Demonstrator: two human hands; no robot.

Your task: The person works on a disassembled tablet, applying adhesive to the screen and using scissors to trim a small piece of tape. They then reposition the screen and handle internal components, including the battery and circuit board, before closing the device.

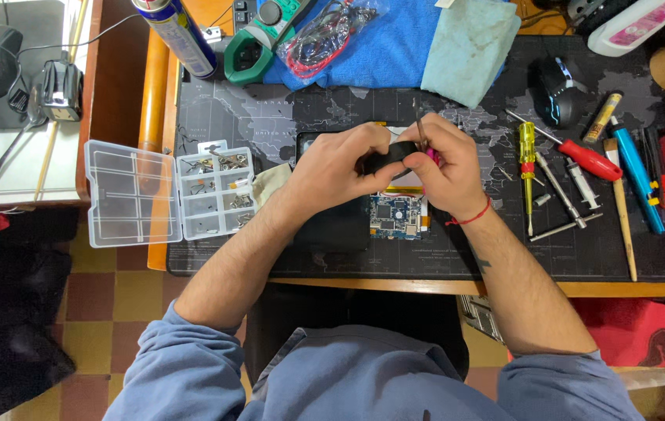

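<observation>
Blue-sleeved forearms reach over the desk edge to an opened tablet point(379, 214) on the dark map-printed mat point(285, 117), where the left hand point(332, 168) and right hand point(445, 168) both pinch a roll of black tape point(388, 154) just above its circuit board.

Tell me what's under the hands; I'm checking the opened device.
Under the left hand and right hand, a blue circuit board shows inside the device. The hands and black tape roll cover the upper part.
</observation>
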